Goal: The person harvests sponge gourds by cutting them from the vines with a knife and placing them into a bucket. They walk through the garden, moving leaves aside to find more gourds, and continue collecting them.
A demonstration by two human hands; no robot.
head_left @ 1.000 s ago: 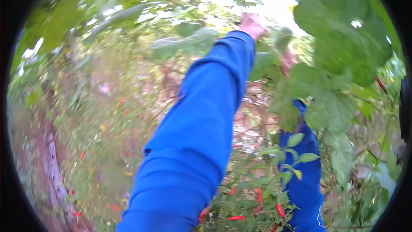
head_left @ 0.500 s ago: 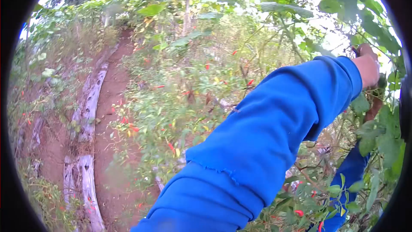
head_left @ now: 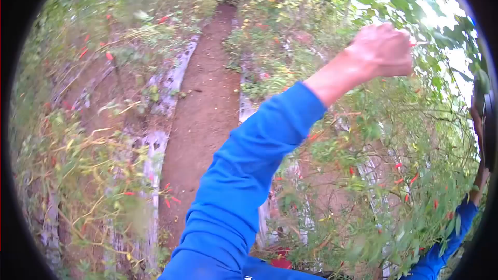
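My left hand, beyond a blue sleeve, is raised at the upper right with its fingers curled into a fist. A small red and pale bit shows at the far side of the fist; what the fingers hold is hidden. Leafy vines hang behind and above this hand. Along the right edge of the view, my right hand reaches upward, mostly lost in the dark rim and foliage. A rounded green shape overlaps it there. Chili plants with red chilies grow below both hands.
A bare dirt path runs away between planted rows. Torn silvery plastic mulch edges the beds. More red chilies and tangled stems stand at the left. Something red lies low by my body.
My left hand has pulled back leftward, away from the leaves near my right hand, and is now a fist. The view has turned right and down; my right arm sits farther toward the edge.
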